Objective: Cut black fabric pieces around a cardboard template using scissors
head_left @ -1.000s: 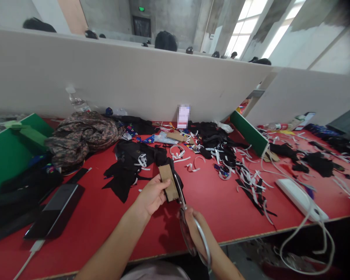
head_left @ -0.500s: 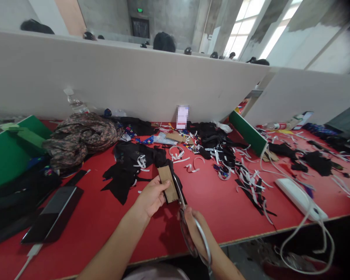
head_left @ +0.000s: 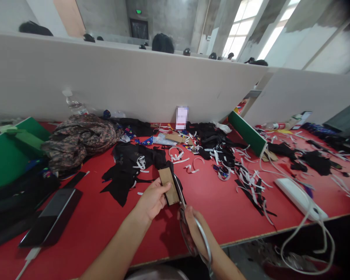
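Observation:
My left hand (head_left: 152, 199) grips a brown cardboard rectangle (head_left: 169, 185) with black fabric (head_left: 176, 182) pressed behind it, held just above the red table (head_left: 105, 217). My right hand (head_left: 194, 229) is closed on the handles of large metal scissors (head_left: 189, 223). The blades point up along the right edge of the cardboard, against the black fabric. Behind lies a pile of black fabric pieces (head_left: 128, 167) with white strips.
A patterned cloth heap (head_left: 78, 140) and a water bottle (head_left: 72, 104) sit at back left, a dark tablet (head_left: 51, 217) at front left. White and black trimmings (head_left: 239, 171) litter the right. A white power strip (head_left: 300, 198) trails cables over the table's edge. Green dividers (head_left: 246, 132) flank the station.
The view has shifted slightly. The cardboard, fabric and scissors stay in nearly the same pose in my hands.

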`<state>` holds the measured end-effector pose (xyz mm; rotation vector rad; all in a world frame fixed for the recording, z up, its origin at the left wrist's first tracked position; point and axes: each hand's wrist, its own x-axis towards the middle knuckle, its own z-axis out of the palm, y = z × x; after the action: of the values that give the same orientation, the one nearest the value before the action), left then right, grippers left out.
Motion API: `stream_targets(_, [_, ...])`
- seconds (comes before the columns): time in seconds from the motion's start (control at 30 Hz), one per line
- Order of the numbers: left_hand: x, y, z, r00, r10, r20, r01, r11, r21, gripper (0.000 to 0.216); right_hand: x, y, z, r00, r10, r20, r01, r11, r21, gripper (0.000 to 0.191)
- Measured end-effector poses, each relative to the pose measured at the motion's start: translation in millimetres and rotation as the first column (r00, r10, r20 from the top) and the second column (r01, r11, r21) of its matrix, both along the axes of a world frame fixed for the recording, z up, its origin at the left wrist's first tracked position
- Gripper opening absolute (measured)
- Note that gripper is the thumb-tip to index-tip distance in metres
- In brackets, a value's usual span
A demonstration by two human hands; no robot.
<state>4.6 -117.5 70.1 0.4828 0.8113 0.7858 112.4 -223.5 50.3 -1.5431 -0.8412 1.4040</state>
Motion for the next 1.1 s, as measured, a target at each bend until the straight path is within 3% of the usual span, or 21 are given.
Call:
stream_targets(0.3, [0,-1,-2.5,1.000,-0.007,0.016,0.007,1.000,0.007,0.020,3,2,-8.6,0.999,0.013,0.048,-0.013,1.000,-0.005,0.062])
stream_targets(1.1, [-1,-1,0.3,1.000,-0.023,-0.010,0.023,1.000,0.005,0.019,7,3,-21.9,0.998,0.044,-0.039,-0.042,0.998,0.042,0.056])
